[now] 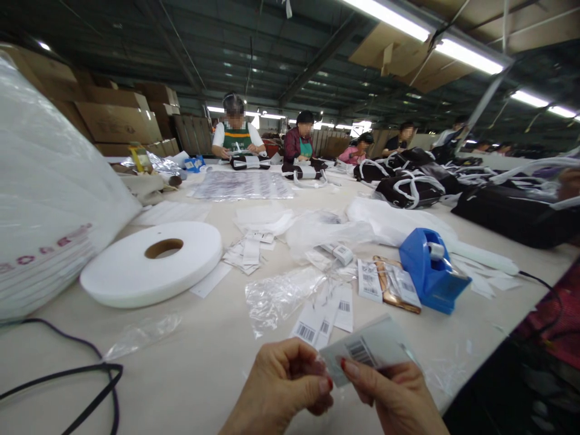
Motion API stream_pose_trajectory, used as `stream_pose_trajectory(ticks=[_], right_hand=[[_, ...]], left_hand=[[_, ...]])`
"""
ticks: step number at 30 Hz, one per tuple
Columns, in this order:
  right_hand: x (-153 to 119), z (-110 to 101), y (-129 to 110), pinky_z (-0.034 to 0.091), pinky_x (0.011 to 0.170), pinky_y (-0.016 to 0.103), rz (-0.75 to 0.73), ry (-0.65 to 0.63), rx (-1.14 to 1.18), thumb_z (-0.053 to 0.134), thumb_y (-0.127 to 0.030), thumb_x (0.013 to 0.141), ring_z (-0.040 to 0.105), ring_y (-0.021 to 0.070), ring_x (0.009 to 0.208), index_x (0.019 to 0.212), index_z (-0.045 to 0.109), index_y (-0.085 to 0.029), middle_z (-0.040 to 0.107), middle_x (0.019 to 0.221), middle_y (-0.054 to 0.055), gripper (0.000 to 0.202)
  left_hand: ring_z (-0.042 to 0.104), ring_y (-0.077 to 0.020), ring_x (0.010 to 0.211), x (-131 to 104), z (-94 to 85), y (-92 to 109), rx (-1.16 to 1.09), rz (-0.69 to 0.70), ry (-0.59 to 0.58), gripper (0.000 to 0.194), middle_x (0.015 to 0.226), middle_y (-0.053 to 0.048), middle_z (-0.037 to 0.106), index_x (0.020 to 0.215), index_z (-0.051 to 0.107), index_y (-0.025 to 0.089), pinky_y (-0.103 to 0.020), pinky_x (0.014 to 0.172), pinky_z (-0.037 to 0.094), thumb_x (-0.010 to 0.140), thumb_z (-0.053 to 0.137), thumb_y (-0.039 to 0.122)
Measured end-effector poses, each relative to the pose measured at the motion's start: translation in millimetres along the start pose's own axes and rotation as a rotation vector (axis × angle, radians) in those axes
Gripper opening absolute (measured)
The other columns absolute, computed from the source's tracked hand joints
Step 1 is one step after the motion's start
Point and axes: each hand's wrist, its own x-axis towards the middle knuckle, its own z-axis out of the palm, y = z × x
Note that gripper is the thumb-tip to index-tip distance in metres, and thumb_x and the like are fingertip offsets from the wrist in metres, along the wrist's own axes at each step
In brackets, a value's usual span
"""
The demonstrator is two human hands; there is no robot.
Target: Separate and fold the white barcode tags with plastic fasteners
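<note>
At the table's near edge, my right hand point(392, 386) pinches a pale card with a printed barcode point(362, 350), the thumb lying across its front. The card looks glossy, and I cannot tell whether clear plastic covers it. Beside its left corner, my left hand point(290, 383) is closed, fingertips pressed together. A small clear bit seems to show at those fingertips, too small to name. Just beyond my hands lie several white barcode tags point(317, 317) and a crumpled clear plastic bag point(281, 296).
A blue tape dispenser point(428, 272) stands right, beside a gold packet point(396, 284). At left are a large white roll point(151, 266), a big plastic-wrapped bundle point(49, 193) and a black cord point(109, 380). Dark bags with white straps point(410, 188) and several people occupy the far side.
</note>
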Motion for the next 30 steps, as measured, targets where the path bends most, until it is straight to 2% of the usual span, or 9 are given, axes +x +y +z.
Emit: stream_pose_trajectory(ticks=[5,9,11,14,19,24,27,30], right_hand=[[0.7,0.3,2.3,0.031,0.043,0.020,-0.017,0.007,-0.003,0.079,-0.030,0.053,0.043,0.0083,0.044,0.053,0.070,-0.015,0.060,0.046,0.000,0.017],[-1.0,4.6,0.8,0.033,0.043,0.022,-0.033,0.021,0.010,0.079,-0.029,0.051,0.047,0.0105,0.044,0.050,0.069,-0.014,0.062,0.046,0.002,0.018],[-3.3,9.0,-1.8,0.037,0.044,0.023,-0.024,0.034,0.078,0.080,-0.027,0.049,0.051,0.0123,0.045,0.057,0.071,-0.015,0.064,0.049,0.002,0.017],[-6.8,15.6,-5.4,0.046,0.052,0.028,0.008,0.011,0.210,0.080,-0.025,0.047,0.059,0.0171,0.052,0.075,0.071,-0.017,0.070,0.057,0.002,0.030],[-7.7,17.7,-5.0,0.047,0.056,0.029,0.037,-0.077,0.289,0.077,-0.021,0.050,0.063,0.0185,0.058,0.087,0.066,-0.021,0.071,0.062,0.003,0.038],[-4.3,16.7,-2.6,0.044,0.050,0.027,-0.003,-0.134,0.237,0.075,-0.030,0.056,0.059,0.0172,0.053,0.077,0.064,-0.020,0.068,0.059,0.002,0.025],[-3.8,17.8,-3.2,0.043,0.047,0.025,-0.003,-0.122,0.237,0.073,-0.036,0.062,0.057,0.0152,0.048,0.072,0.064,-0.022,0.065,0.054,-0.001,0.019],[-3.9,17.8,-3.2,0.043,0.047,0.025,-0.009,-0.098,0.247,0.073,-0.035,0.062,0.058,0.0155,0.049,0.069,0.065,-0.022,0.064,0.055,-0.002,0.016]], left_hand=[[0.058,-0.0115,0.046,-0.9,-1.3,1.4,0.019,0.003,0.012,0.030,0.051,-0.006,0.067,0.063,0.064,0.008,-0.022,0.048,0.045,0.057,0.076,0.035],[0.057,-0.0110,0.045,-2.6,0.7,3.1,0.033,0.017,0.026,0.030,0.050,-0.004,0.065,0.061,0.064,0.009,-0.021,0.045,0.044,0.058,0.075,0.037],[0.056,-0.0107,0.044,-2.8,1.6,3.5,0.028,0.024,0.024,0.030,0.050,-0.002,0.063,0.061,0.064,0.010,-0.020,0.043,0.043,0.058,0.074,0.037],[0.054,-0.0092,0.041,-1.8,1.1,2.2,0.030,0.031,0.020,0.028,0.047,-0.001,0.062,0.061,0.064,0.010,-0.019,0.041,0.041,0.059,0.073,0.036],[0.051,-0.0083,0.039,-0.6,-1.6,-1.2,0.046,0.029,0.031,0.025,0.045,-0.002,0.062,0.060,0.064,0.010,-0.019,0.041,0.040,0.060,0.072,0.033],[0.054,-0.0092,0.041,-1.5,-1.2,-0.3,-0.011,-0.010,0.023,0.026,0.046,-0.003,0.063,0.057,0.064,0.009,-0.018,0.039,0.040,0.055,0.076,0.032],[0.056,-0.0105,0.042,-1.0,-1.3,-0.4,-0.063,-0.039,0.014,0.025,0.047,-0.003,0.064,0.056,0.064,0.010,-0.017,0.038,0.040,0.052,0.078,0.030],[0.056,-0.0102,0.041,-0.3,-2.2,-2.0,-0.098,-0.060,-0.001,0.025,0.047,-0.003,0.064,0.055,0.063,0.010,-0.017,0.037,0.040,0.052,0.079,0.029]])
